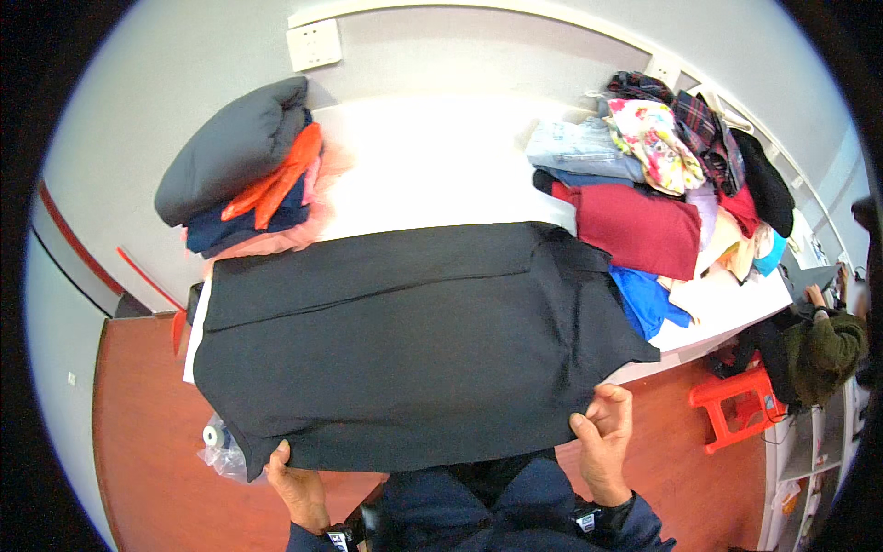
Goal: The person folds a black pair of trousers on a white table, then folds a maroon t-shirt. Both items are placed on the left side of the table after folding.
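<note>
A black cloth garment (400,352) lies spread over the near part of the white table, its near edge drawn out past the tabletop. My left hand (296,483) pinches that edge near its left corner, thumb on top. At the right, my right hand (603,441) grips the same edge between thumb and fingers. A long fold line runs across the far part of the cloth, and creases gather at its right side. What kind of garment it is cannot be told.
A stack with a dark grey padded item (234,145) stands at left. Piled clothes, among them a dark red folded cloth (635,228) and light blue denim (579,148), lie at right. A person (821,352) sits by a red plastic stool (738,403) beyond the table's right end.
</note>
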Tool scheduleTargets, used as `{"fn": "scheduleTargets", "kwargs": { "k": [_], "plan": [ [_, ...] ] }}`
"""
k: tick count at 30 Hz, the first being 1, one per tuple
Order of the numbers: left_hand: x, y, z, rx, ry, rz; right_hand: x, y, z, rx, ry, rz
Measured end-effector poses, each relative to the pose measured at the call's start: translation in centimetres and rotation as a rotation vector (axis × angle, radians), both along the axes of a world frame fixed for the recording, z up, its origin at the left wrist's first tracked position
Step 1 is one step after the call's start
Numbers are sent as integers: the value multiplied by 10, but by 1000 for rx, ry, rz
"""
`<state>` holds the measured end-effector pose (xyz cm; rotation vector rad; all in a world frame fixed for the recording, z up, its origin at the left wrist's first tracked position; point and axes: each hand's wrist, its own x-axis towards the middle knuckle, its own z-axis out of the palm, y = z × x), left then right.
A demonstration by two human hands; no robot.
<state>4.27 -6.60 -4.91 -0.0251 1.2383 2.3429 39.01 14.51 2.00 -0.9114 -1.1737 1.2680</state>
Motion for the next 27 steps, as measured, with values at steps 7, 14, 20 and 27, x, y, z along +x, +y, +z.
{"fn": "scheduleTargets", "kwargs": {
  "k": [7, 14, 20, 27],
  "plan": [
    [9, -1, 41, -11, 188, 120, 19, 20, 6, 278, -487, 168],
    [6, -7, 60, -190, 239, 133, 13, 37, 20, 772, -831, 58],
    [5, -3, 57, -370, 509, 397, 8, 45, 42, 970, -989, 7],
    [13, -28, 38, -620, 770, 302, -2, 49, 53, 1119, -1062, 14]
  ]
}}
